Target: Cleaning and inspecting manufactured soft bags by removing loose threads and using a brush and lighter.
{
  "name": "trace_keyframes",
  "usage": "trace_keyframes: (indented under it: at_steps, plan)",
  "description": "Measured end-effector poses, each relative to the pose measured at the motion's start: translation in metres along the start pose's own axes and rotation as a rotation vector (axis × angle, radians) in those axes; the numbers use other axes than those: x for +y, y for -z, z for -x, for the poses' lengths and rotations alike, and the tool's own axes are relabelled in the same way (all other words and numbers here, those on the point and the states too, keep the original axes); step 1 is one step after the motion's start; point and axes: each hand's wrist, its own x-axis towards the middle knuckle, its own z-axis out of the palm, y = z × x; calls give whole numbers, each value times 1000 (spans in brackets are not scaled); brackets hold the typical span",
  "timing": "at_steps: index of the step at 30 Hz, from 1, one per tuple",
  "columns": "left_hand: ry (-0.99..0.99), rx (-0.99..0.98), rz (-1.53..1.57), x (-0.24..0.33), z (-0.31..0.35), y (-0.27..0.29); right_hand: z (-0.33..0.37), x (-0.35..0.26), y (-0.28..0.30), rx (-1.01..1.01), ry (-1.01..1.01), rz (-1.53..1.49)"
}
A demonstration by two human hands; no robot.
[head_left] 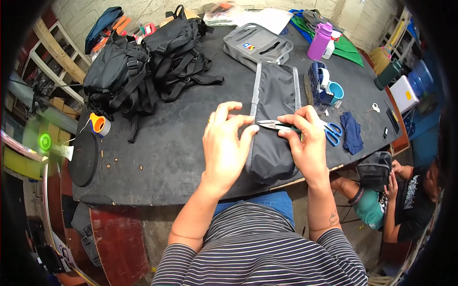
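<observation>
A dark grey fabric pouch [273, 155] with lighter grey bound edges lies lengthwise on the table in front of me. My left hand [223, 145] pinches its left bound edge between thumb and fingers. In my right hand [307, 140] is a small pair of thread snips [270, 124], gripped between thumb and fingers. Their silver blades point left across the pouch, with the tips close to my left fingertips. Whether a thread lies between the blades is too small to tell. Blue-handled scissors [333, 133] rest on the table just beyond my right hand.
Black strapped bags [117, 71] fill the table's far left. A grey case [255, 43] lies beyond the pouch. To the right stand a purple bottle [320, 42], a light blue cup [335, 90] and a dark blue cloth [351, 133]. A person [405, 200] sits at lower right, handling a bag.
</observation>
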Motion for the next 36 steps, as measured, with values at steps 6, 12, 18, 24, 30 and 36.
trace_keyframes:
  at_steps: [6, 12, 18, 24, 30, 36]
  plan:
    - [-131, 30, -327, -2, -1, -15, 1, -1, -2, 42, 69, 49]
    - [29, -10, 45, -19, 8, -21, 0, 1, -3, 4, 79, 34]
    - [126, -26, 208, -21, 9, -24, 1, -1, -2, 3, 95, 67]
    - [93, -18, 188, -18, 9, -23, -2, -5, -2, -20, 111, 123]
    - [86, -28, 144, -20, 9, -22, -4, -2, -4, -27, 98, 65]
    - [79, -30, 160, -19, 9, -22, -1, 1, -3, -17, 84, 2]
